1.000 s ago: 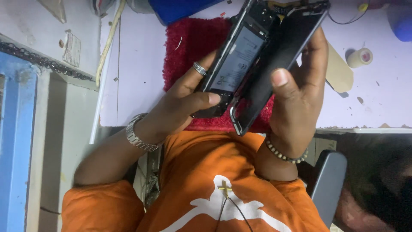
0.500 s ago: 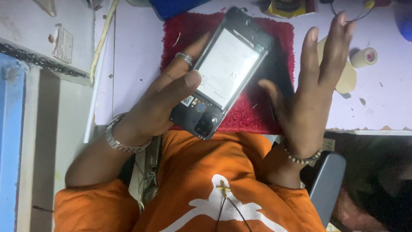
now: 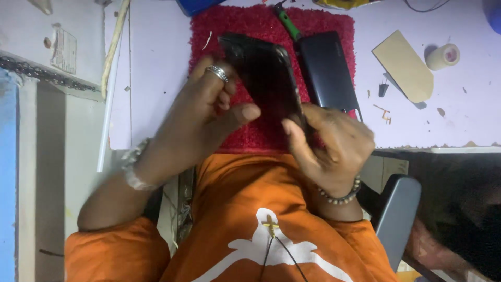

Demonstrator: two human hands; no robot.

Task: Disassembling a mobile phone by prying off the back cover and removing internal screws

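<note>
Phone body [image 3: 269, 78], dark and glossy, is held tilted over the red mat [image 3: 229, 26], its long side running from upper left down toward lower right, between both hands. Left hand [image 3: 201, 117] grips its left edge: the fingers [image 3: 222, 78] curl against the upper part of that edge, one of them wearing a silver ring [image 3: 216, 73], and the thumb [image 3: 242, 114] stretches toward the lower middle of the dark face. Right hand [image 3: 336, 143] meets the phone's lower end, its thumb [image 3: 293, 137] pressed to the bottom corner and the other fingers folded close together behind it; the motion blur hides just how they pinch. A metal bracelet [image 3: 131, 167] circles the left wrist and a beaded bracelet [image 3: 342, 194] the right. Just beside the phone, to its right, a flat dark panel [image 3: 329, 70] lies partly on the mat, its lower end hidden behind the right hand. A green-handled tool [image 3: 287, 23] lies on the mat above that panel. The mat rests on a pale lilac surface [image 3: 156, 78]. Farther right on that surface lie a tan card piece [image 3: 404, 65] and, near it, a small roll of tape [image 3: 442, 56], with tiny scraps scattered between. Below the hands shows the person's orange shirt [image 3: 245, 209].
</note>
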